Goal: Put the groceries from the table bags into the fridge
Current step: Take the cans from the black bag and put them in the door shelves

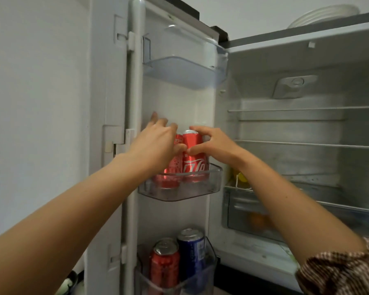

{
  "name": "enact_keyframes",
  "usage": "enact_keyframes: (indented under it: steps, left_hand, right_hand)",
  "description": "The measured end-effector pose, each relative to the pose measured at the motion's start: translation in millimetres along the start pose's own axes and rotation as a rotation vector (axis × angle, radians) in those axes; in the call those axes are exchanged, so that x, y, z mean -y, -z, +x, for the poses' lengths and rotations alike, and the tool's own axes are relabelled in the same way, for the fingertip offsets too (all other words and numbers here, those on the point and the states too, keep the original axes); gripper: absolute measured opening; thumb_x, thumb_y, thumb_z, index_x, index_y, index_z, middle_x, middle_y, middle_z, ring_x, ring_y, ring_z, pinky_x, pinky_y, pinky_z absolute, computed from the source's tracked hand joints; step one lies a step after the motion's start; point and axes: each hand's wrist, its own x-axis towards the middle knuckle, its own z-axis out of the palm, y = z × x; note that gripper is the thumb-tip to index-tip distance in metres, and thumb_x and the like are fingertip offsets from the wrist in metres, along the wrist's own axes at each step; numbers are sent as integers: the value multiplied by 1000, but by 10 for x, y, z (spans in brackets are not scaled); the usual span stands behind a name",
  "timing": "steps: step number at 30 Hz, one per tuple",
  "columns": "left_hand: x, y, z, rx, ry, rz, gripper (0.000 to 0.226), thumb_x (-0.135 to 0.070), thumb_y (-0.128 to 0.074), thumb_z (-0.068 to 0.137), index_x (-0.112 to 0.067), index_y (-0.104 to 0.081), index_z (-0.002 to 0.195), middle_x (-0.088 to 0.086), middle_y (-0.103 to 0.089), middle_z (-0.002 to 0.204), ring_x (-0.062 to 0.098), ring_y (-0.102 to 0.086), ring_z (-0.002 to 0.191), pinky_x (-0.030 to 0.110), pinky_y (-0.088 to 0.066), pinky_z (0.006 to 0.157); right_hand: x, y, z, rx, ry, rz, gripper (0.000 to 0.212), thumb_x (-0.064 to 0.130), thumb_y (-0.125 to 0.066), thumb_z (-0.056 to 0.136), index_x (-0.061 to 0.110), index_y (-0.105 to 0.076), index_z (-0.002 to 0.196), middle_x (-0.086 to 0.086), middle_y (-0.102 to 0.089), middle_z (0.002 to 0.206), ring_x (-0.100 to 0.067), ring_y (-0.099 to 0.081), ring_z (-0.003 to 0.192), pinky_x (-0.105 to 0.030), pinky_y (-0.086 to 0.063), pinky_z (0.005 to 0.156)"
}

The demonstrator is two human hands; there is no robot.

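Observation:
The fridge stands open, its door [134, 86] swung out to the left. Two red cola cans stand side by side in the middle door shelf [213, 186]. My right hand [215, 145] is closed around the right red can [193, 158], fingers over its top and thumb on its front. My left hand [158, 143] is wrapped around the left red can [175, 165], hiding most of it, with the index finger raised. The table bags are out of view.
The top door shelf [183, 71] holds nothing. The bottom door shelf [209, 271] holds a red can [164, 267] and a blue can [191, 250]. Inside are wire shelves [307, 144], a yellow item [240, 177] and orange fruit in the crisper drawer [258, 221]. White plates [324, 17] sit on top.

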Motion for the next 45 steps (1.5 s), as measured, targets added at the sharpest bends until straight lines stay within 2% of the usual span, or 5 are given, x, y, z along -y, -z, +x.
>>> enact_keyframes:
  steps: [7, 24, 32, 37, 45]
  left_hand:
    - [45, -52, -57, 4, -36, 11, 61, -35, -41, 99, -8, -18, 149, 19, -33, 140, 34, -30, 131, 39, -30, 106]
    - [143, 23, -282, -192, -172, -141, 43, -33, -42, 99, -16, -47, 139, 3, -47, 142, 20, -43, 131, 32, -36, 103]
    - [289, 63, -354, -301, -172, -192, 36, -29, -48, 97, -17, -57, 129, 4, -50, 138, 20, -43, 130, 36, -41, 100]
    - [508, 207, -458, -452, -159, -155, 28, -25, -53, 94, -14, -63, 118, 8, -55, 128, 24, -44, 126, 38, -45, 91]
    - [1353, 563, -1106, -443, 21, -73, 32, -28, -52, 93, -18, -57, 123, 5, -53, 129, 23, -45, 122, 35, -45, 88]
  right_hand:
    - [-59, -91, -12, -238, 64, 64, 55, 10, -68, 83, 13, -53, 135, -5, -58, 131, -11, -56, 110, -21, -47, 85]
    - [25, -154, -200, -345, 98, 227, 40, 22, -63, 83, 10, -66, 121, -4, -68, 112, -8, -63, 98, -12, -50, 67]
    - [213, -212, -213, -440, 108, 1, 35, 22, -61, 87, 18, -65, 121, -3, -62, 127, -13, -55, 114, -30, -48, 91]
    - [537, -422, -248, -513, 257, -188, 32, 17, -61, 83, 16, -69, 114, 3, -66, 120, -10, -56, 115, -31, -44, 100]
    - [1256, -1476, -354, -478, 566, -290, 25, 13, -63, 80, 10, -70, 103, -1, -68, 100, -9, -56, 94, -24, -47, 80]
